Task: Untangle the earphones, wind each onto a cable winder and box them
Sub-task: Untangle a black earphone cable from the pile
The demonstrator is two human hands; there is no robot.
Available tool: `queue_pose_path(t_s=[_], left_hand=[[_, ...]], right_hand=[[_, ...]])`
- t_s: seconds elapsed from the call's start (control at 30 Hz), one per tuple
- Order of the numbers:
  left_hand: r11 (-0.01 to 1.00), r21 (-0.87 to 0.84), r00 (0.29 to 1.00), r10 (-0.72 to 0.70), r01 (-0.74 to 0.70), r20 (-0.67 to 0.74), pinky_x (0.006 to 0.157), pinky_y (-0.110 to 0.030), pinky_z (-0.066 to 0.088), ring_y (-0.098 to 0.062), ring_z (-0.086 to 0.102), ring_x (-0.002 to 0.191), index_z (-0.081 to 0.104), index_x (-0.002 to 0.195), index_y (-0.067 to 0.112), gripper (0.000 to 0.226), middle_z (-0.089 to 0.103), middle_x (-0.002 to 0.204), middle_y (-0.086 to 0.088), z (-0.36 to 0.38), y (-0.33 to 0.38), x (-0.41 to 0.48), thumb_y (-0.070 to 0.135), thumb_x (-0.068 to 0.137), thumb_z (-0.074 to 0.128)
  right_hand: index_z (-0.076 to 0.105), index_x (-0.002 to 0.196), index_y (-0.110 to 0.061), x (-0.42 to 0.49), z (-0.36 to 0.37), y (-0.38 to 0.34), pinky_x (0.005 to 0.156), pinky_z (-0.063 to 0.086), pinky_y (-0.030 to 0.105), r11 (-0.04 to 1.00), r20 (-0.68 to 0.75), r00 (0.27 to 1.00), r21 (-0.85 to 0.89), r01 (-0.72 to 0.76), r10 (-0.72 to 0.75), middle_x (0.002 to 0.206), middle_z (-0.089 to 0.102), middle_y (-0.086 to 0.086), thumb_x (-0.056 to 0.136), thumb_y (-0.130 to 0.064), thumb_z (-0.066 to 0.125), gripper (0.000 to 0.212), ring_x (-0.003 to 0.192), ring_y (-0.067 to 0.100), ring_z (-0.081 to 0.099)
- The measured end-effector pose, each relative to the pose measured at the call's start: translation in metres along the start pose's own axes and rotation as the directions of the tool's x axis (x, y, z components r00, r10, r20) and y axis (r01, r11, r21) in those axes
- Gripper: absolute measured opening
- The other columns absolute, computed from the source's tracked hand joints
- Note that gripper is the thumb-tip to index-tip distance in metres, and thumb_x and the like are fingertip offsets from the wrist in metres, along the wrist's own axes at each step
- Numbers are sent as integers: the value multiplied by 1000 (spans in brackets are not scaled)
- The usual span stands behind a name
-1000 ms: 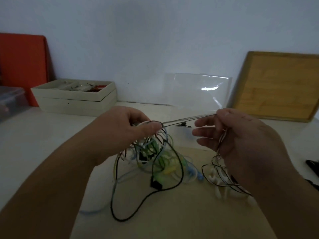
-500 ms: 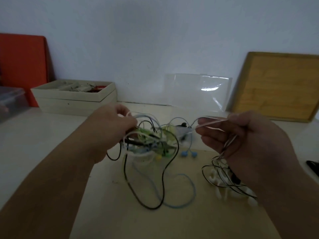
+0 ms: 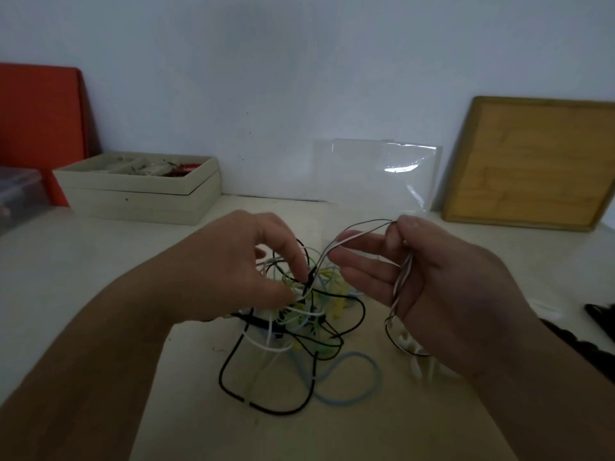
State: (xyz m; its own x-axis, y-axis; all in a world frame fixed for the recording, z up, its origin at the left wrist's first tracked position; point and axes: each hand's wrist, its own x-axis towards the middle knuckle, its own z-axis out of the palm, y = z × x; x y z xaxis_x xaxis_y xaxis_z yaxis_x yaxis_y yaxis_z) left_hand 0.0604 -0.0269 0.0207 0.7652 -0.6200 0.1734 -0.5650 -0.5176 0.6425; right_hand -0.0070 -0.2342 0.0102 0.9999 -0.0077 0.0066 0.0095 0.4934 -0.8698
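Above mid-mat (image 3: 199, 427), where the earphone tangle (image 3: 299, 314) is lying, left hand (image 3: 233, 267) is pinching into the knot and right hand (image 3: 432, 277) is pinching a blk+wht strand pair (image 3: 362, 226), cords probably handling light, limp & snaggy, so best gripping near crossings.

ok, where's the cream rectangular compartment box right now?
Head view: the cream rectangular box sits at the back left of the table, right of the orange board and left of the clear plastic sheet.

Single head view, forward-down, close over table (image 3: 100, 261).
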Motion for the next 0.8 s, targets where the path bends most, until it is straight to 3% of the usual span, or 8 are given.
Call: queue_pose_path(t_s=[0.17, 0.3, 0.43, 0.53, 0.6, 0.67, 0.73, 0.8], left_hand=[[986, 166, 997, -44, 33, 67, 79, -21, 44, 8, 55, 96, 73, 74, 48, 23, 60, 98, 23, 8, 0, 3, 61, 56, 80], [973, 230, 999, 3, -13, 45, 74, -13, 37, 10, 53, 96, 70, 69, 48, 11, 59, 97, 25, 8, -1, 3, 44, 72, 80], [967, 255, 1000, -8, 0, 30, 84, -21, 44, 13, 52, 94, 72, 80, 44, 10, 60, 100, 26, 5, -4, 1, 44, 74, 79], [965, 261, 999, -22, 14, 30, 87, -24, 48, 10, 55, 95, 74, 84, 44, 15, 64, 96, 27, 6, -4, 1, 42, 71, 81], [970, 243, 1000, -3, 9, -26, 78, -14, 47, 11, 60, 90, 76, 84, 42, 12, 70, 88, 26, 6, -2, 2, 38, 74, 81], [978, 207, 995, 1, 19, -97, 68, -5, 46, 12, 65, 79, 78, 82, 38, 6, 73, 77, 24, 6, -1, 4, 34, 78, 80], [980, 195, 991, -2, 28, -130, 64, -7, 48, 9, 66, 71, 77, 77, 35, 5, 72, 71, 23, 7, -1, 5, 32, 80, 78], [980, 196, 993, -4, 27, -118, 65, -10, 50, 6, 66, 72, 74, 74, 35, 9, 71, 71, 22, 9, -2, 6, 31, 82, 76]], right_hand=[[45, 72, -3, 1, 0, 1, 74, 62, 42, 1000, 3, 1000, 6, -1, 1, 106, 68, 33, 103, -19, 36, 36, 95, 43, 71], [42, 71, -6, 0, -1, 0, 74, 62, 41, 1000, -11, 1000, -3, 5, -5, 104, 70, 29, 103, -21, 35, 36, 95, 42, 71], [39, 66, -10, -1, -3, -5, 70, 62, 37, 996, -70, 997, 87, 24, -18, 94, 74, 21, 101, -23, 35, 38, 88, 35, 74], [39, 65, -12, 0, -6, -3, 67, 62, 36, 993, -102, 995, 119, 26, -13, 79, 72, 16, 102, -23, 36, 39, 82, 32, 74], [40, 64, -12, 3, -10, -2, 61, 60, 34, 995, -150, 989, 97, 34, -19, 63, 60, 10, 101, -22, 40, 38, 69, 26, 71], [40, 63, -12, 5, -15, -1, 53, 52, 31, 1000, -212, 977, 5, 28, -26, 57, 45, 7, 97, -18, 47, 36, 55, 21, 53], [43, 59, -13, 7, -21, 2, 51, 44, 32, 977, -209, 976, -215, 12, -58, 55, 38, 5, 93, -15, 55, 36, 54, 22, 41], [47, 58, -16, 7, -23, 8, 54, 39, 36, 850, -113, 989, -527, 19, -92, 52, 42, 3, 88, -17, 64, 35, 52, 21, 41]])
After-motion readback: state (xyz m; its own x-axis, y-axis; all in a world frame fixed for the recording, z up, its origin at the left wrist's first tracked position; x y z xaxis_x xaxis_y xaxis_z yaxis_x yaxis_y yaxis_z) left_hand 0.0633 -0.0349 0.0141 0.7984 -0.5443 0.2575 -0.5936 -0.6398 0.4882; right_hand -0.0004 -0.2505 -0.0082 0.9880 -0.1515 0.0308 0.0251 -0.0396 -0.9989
